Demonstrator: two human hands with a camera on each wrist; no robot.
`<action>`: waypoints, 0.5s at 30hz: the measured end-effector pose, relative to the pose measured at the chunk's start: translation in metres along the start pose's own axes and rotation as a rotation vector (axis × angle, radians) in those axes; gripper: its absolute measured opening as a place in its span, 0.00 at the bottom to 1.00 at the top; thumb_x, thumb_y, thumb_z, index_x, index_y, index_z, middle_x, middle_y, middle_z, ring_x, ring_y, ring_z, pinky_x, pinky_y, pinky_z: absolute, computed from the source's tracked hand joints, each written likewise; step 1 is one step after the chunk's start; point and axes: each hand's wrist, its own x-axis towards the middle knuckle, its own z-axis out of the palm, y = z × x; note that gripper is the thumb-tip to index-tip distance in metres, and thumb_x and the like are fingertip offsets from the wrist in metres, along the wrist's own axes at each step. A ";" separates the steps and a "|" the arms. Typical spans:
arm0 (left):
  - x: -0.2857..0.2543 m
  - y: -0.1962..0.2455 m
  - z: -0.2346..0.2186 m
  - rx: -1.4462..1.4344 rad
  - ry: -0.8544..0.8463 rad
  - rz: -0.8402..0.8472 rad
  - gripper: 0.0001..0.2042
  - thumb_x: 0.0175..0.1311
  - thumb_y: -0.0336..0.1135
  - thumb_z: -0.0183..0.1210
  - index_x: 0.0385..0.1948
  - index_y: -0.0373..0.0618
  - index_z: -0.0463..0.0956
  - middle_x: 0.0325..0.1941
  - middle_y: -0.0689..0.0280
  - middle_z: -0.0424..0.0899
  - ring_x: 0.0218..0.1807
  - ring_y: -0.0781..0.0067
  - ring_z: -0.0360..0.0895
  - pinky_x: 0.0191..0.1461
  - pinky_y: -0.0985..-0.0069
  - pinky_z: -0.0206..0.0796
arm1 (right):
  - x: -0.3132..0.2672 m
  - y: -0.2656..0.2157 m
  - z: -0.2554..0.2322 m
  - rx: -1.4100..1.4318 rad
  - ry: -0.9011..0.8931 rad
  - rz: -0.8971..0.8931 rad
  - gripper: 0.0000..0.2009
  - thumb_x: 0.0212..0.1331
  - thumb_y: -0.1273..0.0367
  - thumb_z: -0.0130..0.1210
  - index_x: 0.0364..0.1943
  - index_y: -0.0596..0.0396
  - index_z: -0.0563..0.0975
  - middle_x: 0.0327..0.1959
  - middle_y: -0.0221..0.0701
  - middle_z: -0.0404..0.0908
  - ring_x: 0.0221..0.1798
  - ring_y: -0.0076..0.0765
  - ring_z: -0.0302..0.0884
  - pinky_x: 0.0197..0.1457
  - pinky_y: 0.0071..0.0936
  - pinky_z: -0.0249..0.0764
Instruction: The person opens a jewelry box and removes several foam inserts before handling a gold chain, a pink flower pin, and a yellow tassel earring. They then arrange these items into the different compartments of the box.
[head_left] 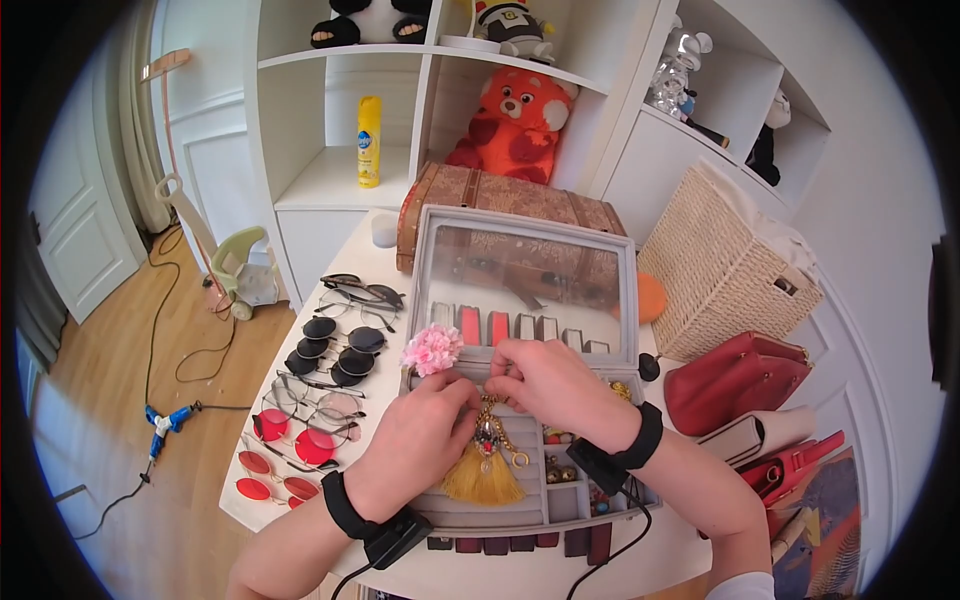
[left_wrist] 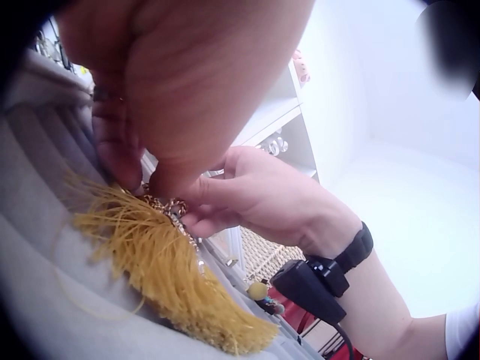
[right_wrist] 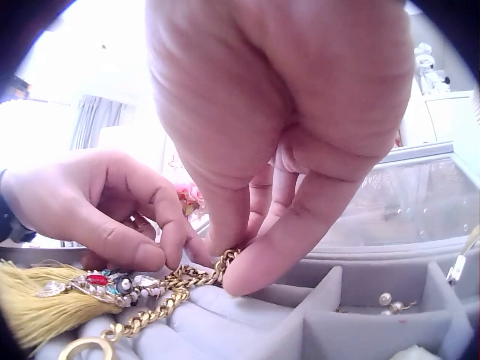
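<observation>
A gold chain point(right_wrist: 174, 294) with a yellow tassel point(head_left: 484, 478) and a jeweled pendant point(right_wrist: 105, 285) lies on the grey padded rolls of an open jewelry box point(head_left: 460, 518). My right hand point(head_left: 560, 385) pinches the chain near the box's back edge, between thumb and fingers. Just left of it, my left hand point(head_left: 415, 440) has curled fingers at the chain beside the pendant; in the right wrist view its thumb and fingertips point(right_wrist: 150, 256) touch the piece. The tassel point(left_wrist: 161, 262) spreads below both hands in the left wrist view.
Rows of glasses point(head_left: 350, 365) lie left of the box. A pink flower point(head_left: 433, 348) is at its back left corner, with a patterned trunk point(head_left: 510, 200) behind. Right of it stand a woven basket point(head_left: 715, 265) and red bag point(head_left: 735, 385). Small compartments hold beads and pearls point(right_wrist: 394, 304).
</observation>
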 end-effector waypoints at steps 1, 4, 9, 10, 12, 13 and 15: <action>0.000 0.000 0.000 -0.006 -0.007 0.017 0.07 0.68 0.31 0.65 0.43 0.43 0.85 0.52 0.55 0.86 0.47 0.47 0.86 0.53 0.58 0.80 | 0.002 0.003 0.000 0.036 -0.054 0.024 0.10 0.64 0.66 0.68 0.39 0.58 0.83 0.35 0.42 0.90 0.41 0.53 0.89 0.47 0.44 0.82; -0.002 -0.002 0.002 0.037 0.024 0.061 0.07 0.68 0.31 0.65 0.45 0.46 0.86 0.53 0.57 0.86 0.49 0.48 0.86 0.54 0.58 0.80 | 0.004 0.000 -0.012 0.086 -0.168 0.077 0.10 0.65 0.67 0.68 0.42 0.60 0.83 0.31 0.38 0.89 0.38 0.41 0.90 0.44 0.36 0.82; -0.002 -0.005 0.004 0.040 0.025 0.059 0.07 0.68 0.32 0.65 0.45 0.46 0.86 0.53 0.57 0.85 0.49 0.48 0.86 0.54 0.57 0.80 | 0.003 0.023 -0.007 0.154 -0.219 -0.079 0.11 0.64 0.69 0.67 0.45 0.60 0.84 0.34 0.36 0.90 0.39 0.30 0.90 0.45 0.29 0.84; -0.002 -0.005 0.004 0.036 0.021 0.051 0.07 0.68 0.32 0.65 0.45 0.46 0.86 0.53 0.57 0.85 0.49 0.47 0.86 0.54 0.57 0.80 | 0.003 0.023 -0.005 0.128 -0.198 -0.073 0.11 0.64 0.69 0.67 0.46 0.60 0.84 0.35 0.36 0.90 0.40 0.31 0.91 0.47 0.29 0.84; -0.002 -0.004 0.004 0.032 0.023 0.046 0.07 0.68 0.32 0.64 0.44 0.46 0.86 0.52 0.56 0.86 0.49 0.47 0.86 0.54 0.57 0.80 | 0.003 0.019 -0.004 0.099 -0.176 -0.069 0.11 0.63 0.69 0.67 0.46 0.60 0.84 0.37 0.36 0.90 0.42 0.31 0.91 0.48 0.29 0.84; -0.001 -0.003 0.003 0.028 0.024 0.041 0.07 0.69 0.32 0.64 0.44 0.45 0.85 0.51 0.56 0.86 0.49 0.46 0.86 0.54 0.57 0.80 | 0.002 0.015 -0.005 0.060 -0.165 -0.034 0.11 0.63 0.70 0.66 0.46 0.60 0.84 0.36 0.36 0.90 0.41 0.32 0.90 0.47 0.30 0.84; -0.001 -0.004 0.004 0.013 0.042 0.038 0.07 0.69 0.31 0.64 0.44 0.43 0.85 0.50 0.55 0.86 0.49 0.46 0.86 0.54 0.57 0.79 | 0.002 0.010 -0.006 0.018 -0.159 -0.002 0.11 0.63 0.70 0.66 0.46 0.60 0.84 0.35 0.35 0.90 0.40 0.33 0.90 0.47 0.30 0.84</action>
